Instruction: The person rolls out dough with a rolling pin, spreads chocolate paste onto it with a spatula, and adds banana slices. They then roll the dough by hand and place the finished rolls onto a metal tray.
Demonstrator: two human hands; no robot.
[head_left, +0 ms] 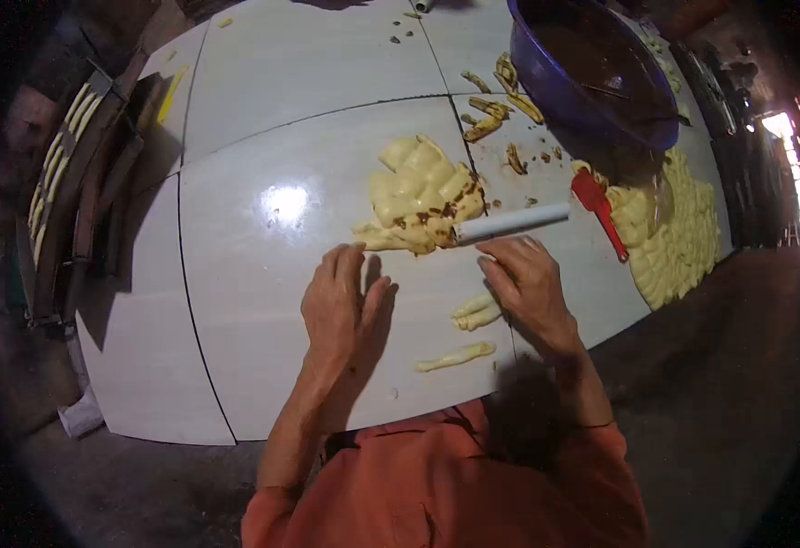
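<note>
A lumpy pile of pale yellow dough point(413, 183) with brown filling along its lower right side lies on the white tiled table point(263, 274). My left hand point(338, 306) is at its lower left edge, fingers apart, holding nothing I can see. Just below the white tube point(514, 222), my right hand point(528, 283) hovers or rests with thumb and fingers apart. The tube's left end touches the filled dough. Two rolled dough strips point(476, 312) are partly covered by my right hand, and another roll point(455, 356) lies nearer my body.
A purple basin point(546, 82) of brown filling stands at the back right. Beside it are filled pieces point(487, 119), a red scraper point(599, 205) and a large dough sheet point(665, 247). A dark rack point(80, 183) is at the left, near a yellow strip point(172, 94).
</note>
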